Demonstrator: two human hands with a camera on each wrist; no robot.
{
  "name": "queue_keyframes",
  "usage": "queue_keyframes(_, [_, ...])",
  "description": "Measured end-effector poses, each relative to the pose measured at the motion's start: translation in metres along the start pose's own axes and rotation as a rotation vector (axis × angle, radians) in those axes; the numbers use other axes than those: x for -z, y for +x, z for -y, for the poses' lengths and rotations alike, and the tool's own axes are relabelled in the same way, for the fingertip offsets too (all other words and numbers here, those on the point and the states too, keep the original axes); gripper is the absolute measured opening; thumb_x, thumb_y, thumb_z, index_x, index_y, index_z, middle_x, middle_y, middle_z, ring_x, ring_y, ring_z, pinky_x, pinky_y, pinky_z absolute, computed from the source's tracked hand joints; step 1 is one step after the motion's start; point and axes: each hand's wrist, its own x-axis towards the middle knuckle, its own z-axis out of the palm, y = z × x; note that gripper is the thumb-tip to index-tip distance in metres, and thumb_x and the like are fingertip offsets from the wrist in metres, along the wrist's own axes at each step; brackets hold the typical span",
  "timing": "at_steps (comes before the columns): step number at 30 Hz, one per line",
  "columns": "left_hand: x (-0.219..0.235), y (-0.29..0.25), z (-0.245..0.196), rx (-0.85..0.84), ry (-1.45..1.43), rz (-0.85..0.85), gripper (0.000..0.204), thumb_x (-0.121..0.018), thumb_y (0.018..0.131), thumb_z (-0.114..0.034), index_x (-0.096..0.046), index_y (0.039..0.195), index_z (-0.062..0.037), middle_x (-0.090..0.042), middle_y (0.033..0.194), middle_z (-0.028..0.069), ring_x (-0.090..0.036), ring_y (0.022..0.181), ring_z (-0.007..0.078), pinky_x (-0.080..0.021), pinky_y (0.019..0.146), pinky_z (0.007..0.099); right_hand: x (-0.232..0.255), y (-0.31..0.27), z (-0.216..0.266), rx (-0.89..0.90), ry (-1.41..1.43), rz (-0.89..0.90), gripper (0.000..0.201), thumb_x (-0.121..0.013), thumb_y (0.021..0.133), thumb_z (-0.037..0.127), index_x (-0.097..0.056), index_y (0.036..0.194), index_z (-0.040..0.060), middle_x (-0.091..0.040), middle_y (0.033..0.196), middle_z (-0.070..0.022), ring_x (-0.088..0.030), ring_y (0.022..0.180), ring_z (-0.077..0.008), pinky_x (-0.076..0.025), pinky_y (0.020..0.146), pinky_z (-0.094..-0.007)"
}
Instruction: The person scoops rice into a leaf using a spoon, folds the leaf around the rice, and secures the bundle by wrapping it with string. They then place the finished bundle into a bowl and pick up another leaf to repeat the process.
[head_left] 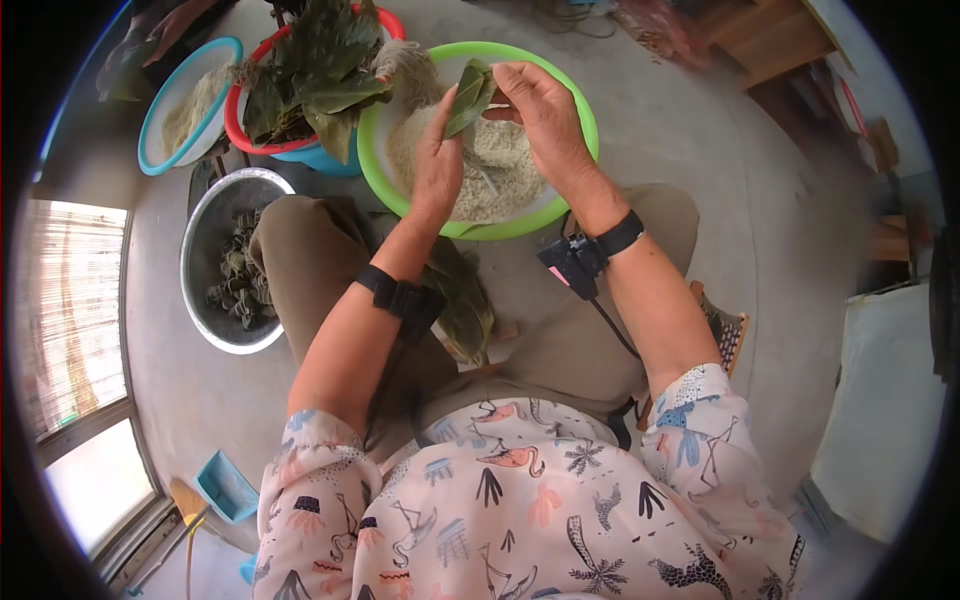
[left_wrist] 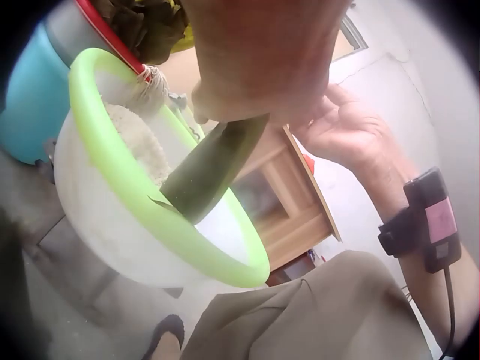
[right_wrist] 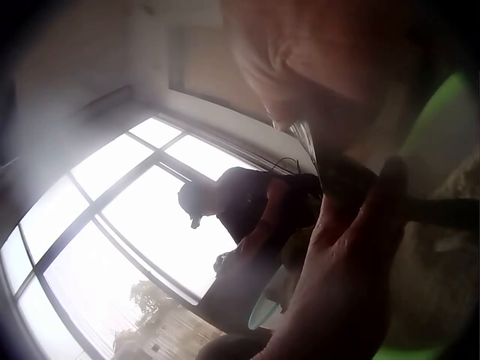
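Observation:
Both hands are raised over a green-rimmed basin (head_left: 590, 150) of white rice (head_left: 500, 205). Between them is a folded green bamboo leaf (head_left: 468, 100). My left hand (head_left: 440, 170) holds the leaf from the left, fingers pointing up along it. My right hand (head_left: 550, 120) pinches its upper edge with bent fingers. In the left wrist view the leaf (left_wrist: 214, 169) hangs below the left hand (left_wrist: 266, 60), its tail overlapping the basin rim. The right wrist view is dark, with both hands close together at the leaf. A spoon-like metal utensil (head_left: 487, 175) lies in the rice.
A red-rimmed basin (head_left: 235, 120) heaped with leaves (head_left: 320, 70) and a bundle of string (head_left: 405, 65) stands left of the rice. Farther left are a blue-rimmed basin (head_left: 150, 150) and a metal bowl (head_left: 192, 290) of tied leaf parcels (head_left: 238, 270). Another person (right_wrist: 247, 202) is by the window.

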Motion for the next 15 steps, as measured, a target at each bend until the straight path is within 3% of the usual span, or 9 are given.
queue_keyframes(1, [0.006,0.004,0.004,-0.003,0.001,0.004,0.05,-0.052,0.097,-0.022,-0.039,0.142,-0.005,-0.054,0.132,0.007,-0.05,0.121,0.0177,-0.036,0.103,0.0312,0.0,0.0,0.001,0.06,-0.044,0.021,0.025,-0.057,0.096,0.022,-0.063,0.107,0.0001,-0.067,0.098,-0.0064,-0.064,0.092,-0.0134,-0.051,0.08,-0.0275])
queue_keyframes(2, [0.014,0.008,0.007,0.119,-0.119,-0.032,0.044,-0.05,0.098,-0.022,-0.043,0.138,-0.0057,-0.055,0.129,0.0065,-0.051,0.119,0.0174,-0.038,0.102,0.0316,0.001,0.002,-0.002,0.063,-0.042,0.018,0.025,-0.057,0.096,0.022,-0.063,0.107,0.0001,-0.067,0.098,-0.0064,-0.064,0.092,-0.0134,-0.051,0.08,-0.0275])
queue_keyframes(4, [0.012,0.008,-0.009,0.332,-0.384,-0.121,0.034,-0.046,0.099,-0.026,-0.05,0.128,-0.008,-0.058,0.121,0.0053,-0.053,0.113,0.0168,-0.041,0.098,0.0342,0.001,0.005,-0.009,0.345,-0.347,0.067,0.029,-0.051,0.095,0.014,-0.059,0.12,0.0009,-0.065,0.115,-0.0126,-0.062,0.107,-0.0219,-0.049,0.091,-0.0323])
queue_keyframes(5, [0.012,0.009,-0.01,0.333,-0.381,-0.116,0.034,-0.046,0.099,-0.026,-0.05,0.128,-0.008,-0.058,0.121,0.0053,-0.053,0.113,0.0168,-0.041,0.098,0.0342,0.001,0.004,-0.013,0.347,-0.345,0.062,0.029,-0.051,0.095,0.014,-0.059,0.12,0.0009,-0.065,0.115,-0.0126,-0.062,0.107,-0.0219,-0.049,0.091,-0.0323])
queue_keyframes(8, [0.013,0.012,-0.011,0.3,-0.52,-0.095,0.04,-0.043,0.101,-0.032,-0.046,0.132,-0.0069,-0.055,0.126,0.0062,-0.052,0.116,0.0178,-0.04,0.1,0.0358,-0.008,0.0,-0.025,0.592,-0.744,0.194,0.044,-0.05,0.087,0.001,-0.054,0.13,0.0077,-0.051,0.136,-0.0141,-0.048,0.127,-0.0299,-0.042,0.103,-0.0378])
queue_keyframes(11, [0.015,0.014,-0.014,0.269,-0.577,-0.119,0.047,-0.038,0.103,-0.04,-0.044,0.134,-0.0057,-0.053,0.13,0.0072,-0.051,0.117,0.0187,-0.039,0.101,0.0361,-0.008,-0.008,-0.041,0.68,-0.953,0.291,0.046,-0.049,0.085,-0.002,-0.054,0.13,0.0075,-0.05,0.137,-0.0136,-0.047,0.127,-0.0304,-0.042,0.102,-0.0398])
queue_keyframes(12, [0.016,0.014,-0.019,0.272,-0.564,-0.123,0.05,-0.036,0.103,-0.043,-0.043,0.134,-0.0046,-0.052,0.131,0.0076,-0.05,0.118,0.0192,-0.038,0.102,0.0357,-0.004,-0.01,-0.045,0.745,-1.019,0.287,0.047,-0.053,0.077,-0.004,-0.058,0.123,0.0044,-0.056,0.128,-0.0143,-0.053,0.119,-0.0312,-0.046,0.097,-0.0396])
queue_keyframes(13, [0.018,0.015,-0.022,0.276,-0.551,-0.127,0.054,-0.034,0.102,-0.046,-0.042,0.135,-0.0035,-0.051,0.132,0.008,-0.05,0.118,0.0197,-0.037,0.103,0.0353,0.005,-0.012,-0.055,0.744,-1.018,0.287,0.047,-0.053,0.077,-0.004,-0.058,0.123,0.0044,-0.056,0.128,-0.0143,-0.053,0.119,-0.0312,-0.046,0.097,-0.0396])
queue_keyframes(15, [0.026,0.019,-0.023,0.256,-0.544,-0.072,0.057,-0.032,0.102,-0.048,-0.04,0.136,-0.0025,-0.05,0.133,0.0086,-0.049,0.119,0.0201,-0.036,0.104,0.0351,0.017,-0.015,-0.061,0.522,-1.105,0.323,0.046,-0.053,0.075,-0.006,-0.059,0.12,0.0033,-0.058,0.123,-0.0135,-0.055,0.114,-0.0316,-0.047,0.095,-0.0409])
